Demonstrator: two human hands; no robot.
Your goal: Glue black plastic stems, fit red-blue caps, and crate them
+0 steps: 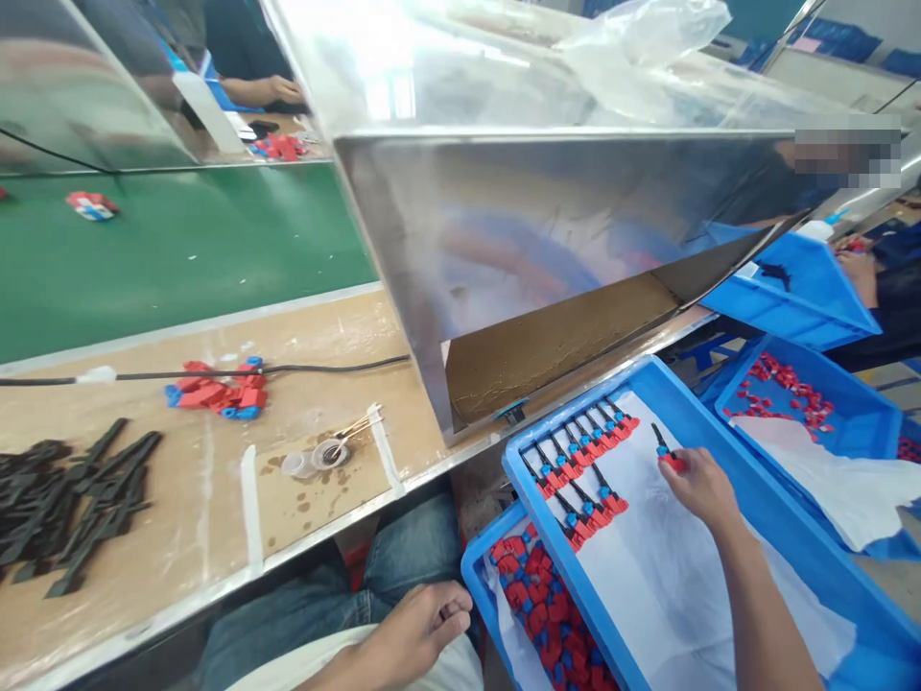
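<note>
My right hand [701,488] pinches a small red and blue plastic piece with a black stem [668,454]. It is over the white sheet [648,566] that lines the large blue tray [784,523]. Similar pieces [579,451] lie there in two slanting rows, to the left of that hand. Low over my lap, my left hand [421,629] has its fingers curled in, with nothing visible in them. Beside it, a lower blue bin [479,557] holds many loose red and blue parts [543,600] and is partly covered by the tray.
On the bench at left lie a pile of black stems [86,499], a red and blue cluster [220,389], a black cable [323,367] and small cups [317,459] with swabs. A metal hood [547,221] stands ahead. Right are more blue bins [791,297] and another person's hand [860,274].
</note>
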